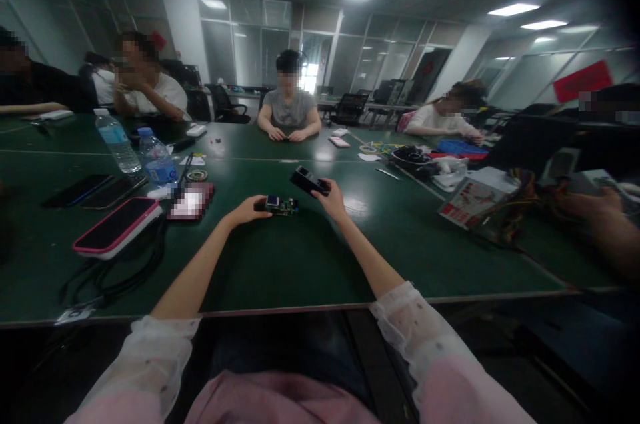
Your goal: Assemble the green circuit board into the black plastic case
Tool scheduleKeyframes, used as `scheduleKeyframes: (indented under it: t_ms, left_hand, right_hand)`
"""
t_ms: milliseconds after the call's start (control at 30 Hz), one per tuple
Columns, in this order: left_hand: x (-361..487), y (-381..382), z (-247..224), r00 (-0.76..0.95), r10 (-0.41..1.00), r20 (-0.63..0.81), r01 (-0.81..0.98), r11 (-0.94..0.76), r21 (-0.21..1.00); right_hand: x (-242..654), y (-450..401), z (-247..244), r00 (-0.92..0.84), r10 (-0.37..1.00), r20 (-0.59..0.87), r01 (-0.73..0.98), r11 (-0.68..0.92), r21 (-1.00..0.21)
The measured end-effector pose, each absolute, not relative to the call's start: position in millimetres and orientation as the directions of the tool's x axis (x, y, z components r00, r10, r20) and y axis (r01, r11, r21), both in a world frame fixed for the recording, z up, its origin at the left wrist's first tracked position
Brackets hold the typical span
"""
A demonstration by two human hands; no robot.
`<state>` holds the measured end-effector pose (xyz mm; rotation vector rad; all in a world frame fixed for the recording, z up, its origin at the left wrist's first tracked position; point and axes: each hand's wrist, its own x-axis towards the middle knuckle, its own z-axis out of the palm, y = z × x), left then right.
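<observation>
"Where is the board (pixel 287 208)?"

"Just left of the frame's centre, its left end grasped by the left hand (pixel 251 209). The thumb lies along the near side; the other fingers are partly hidden. The board's right end juts free of them."

"And the right hand (pixel 332 199)?"

"Just right of centre, its fingers gripping the right end of the black case (pixel 306 179). The case's other end points to the upper left."

"Do board and case touch?"

"No, a gap parts them. Whether the board rests on the green table (pixel 300 264), one cannot tell."
</observation>
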<state>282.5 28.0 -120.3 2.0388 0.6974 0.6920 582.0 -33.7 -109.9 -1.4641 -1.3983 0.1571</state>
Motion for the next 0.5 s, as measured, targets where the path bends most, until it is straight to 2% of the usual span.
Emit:
scheduleKeyframes:
  t_ms: [67,167,300,500]
  left_hand:
    - [282.1,28.4,-121.0,0.688,0.693,0.215,0.221,-0.483,0.847]
    - [281.6,29.7,-122.6,0.674,0.708,0.211,0.236,-0.477,0.847]
    - [281.6,31.9,-124.8,0.669,0.713,0.211,0.238,-0.474,0.848]
    - [282.9,33.4,-127.1,0.662,0.720,0.208,0.231,-0.460,0.857]
  right_hand:
    - [568.9,-40.4,-101.3,0.176,0.808,0.562,0.539,0.399,-0.742]
    - [552.4,-51.7,-93.8,0.015,0.829,0.559,0.444,0.495,-0.747]
    - [543.4,-60.3,-92.6,-0.071,0.846,0.529,0.451,0.500,-0.739]
    - [541.2,-61.3,-95.1,-0.077,0.850,0.521,0.466,0.493,-0.735]
